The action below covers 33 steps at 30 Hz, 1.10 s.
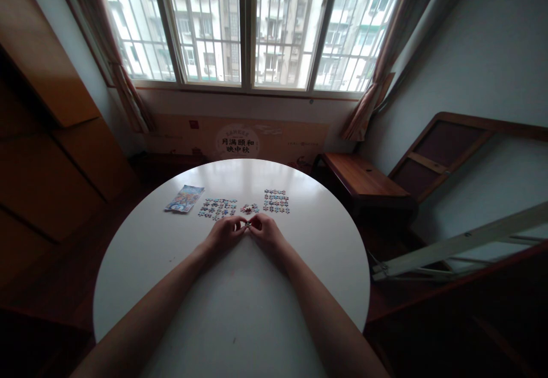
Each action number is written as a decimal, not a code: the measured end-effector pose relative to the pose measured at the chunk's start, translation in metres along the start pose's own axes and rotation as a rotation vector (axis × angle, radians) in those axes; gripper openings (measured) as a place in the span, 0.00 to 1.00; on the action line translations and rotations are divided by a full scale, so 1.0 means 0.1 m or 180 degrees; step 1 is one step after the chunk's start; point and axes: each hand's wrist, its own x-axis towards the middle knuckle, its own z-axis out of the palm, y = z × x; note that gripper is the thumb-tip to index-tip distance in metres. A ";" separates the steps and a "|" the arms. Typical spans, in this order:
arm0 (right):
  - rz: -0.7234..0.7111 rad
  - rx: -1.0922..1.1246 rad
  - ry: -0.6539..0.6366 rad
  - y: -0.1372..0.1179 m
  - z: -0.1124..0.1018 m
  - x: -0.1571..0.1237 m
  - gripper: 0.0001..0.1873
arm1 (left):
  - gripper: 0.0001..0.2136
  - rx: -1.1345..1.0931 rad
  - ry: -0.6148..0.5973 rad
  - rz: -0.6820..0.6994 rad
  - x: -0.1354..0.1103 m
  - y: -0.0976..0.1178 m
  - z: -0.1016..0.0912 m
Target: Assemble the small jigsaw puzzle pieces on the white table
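My left hand and my right hand meet near the middle of the round white table, fingers pinched together. Between their fingertips is a small jigsaw puzzle piece, mostly covered by the fingers. Just beyond the hands lies a small pile of puzzle pieces. To the left, loose puzzle pieces are spread in rough rows. On the right, more puzzle pieces lie in neat rows. A colourful printed picture sheet or packet rests farther left.
The round white table fills the middle. Behind it are a barred window and a printed banner. A wooden bench stands at the back right, a wooden frame leans by the right wall, and orange cabinets stand left.
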 end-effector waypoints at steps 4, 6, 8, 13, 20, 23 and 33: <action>0.0046 -0.0016 0.0001 -0.01 0.00 0.00 0.02 | 0.11 0.0016 0.0003 0.0022 0.00 0.00 0.00; 0.0049 -0.0018 0.0000 -0.02 -0.01 0.00 0.03 | 0.11 0.0037 0.0017 0.0022 0.00 0.00 0.00; 0.0035 -0.0015 0.0002 -0.02 -0.01 -0.01 0.03 | 0.11 0.0061 0.0014 0.0031 0.00 0.00 0.00; 0.0010 -0.0018 0.0012 -0.01 0.00 0.00 0.03 | 0.11 0.0095 0.0010 0.0025 0.00 -0.02 0.02; 0.0002 -0.0036 0.0015 -0.01 0.00 0.00 0.03 | 0.11 0.0046 0.0000 0.0039 0.00 -0.01 0.00; 0.0017 -0.0038 0.0005 -0.02 0.00 0.00 0.03 | 0.11 0.0028 -0.0005 -0.0001 0.00 0.01 -0.01; 0.0026 -0.0027 -0.0007 -0.01 0.00 0.00 0.02 | 0.11 -0.0016 -0.0022 -0.0064 0.00 0.02 -0.02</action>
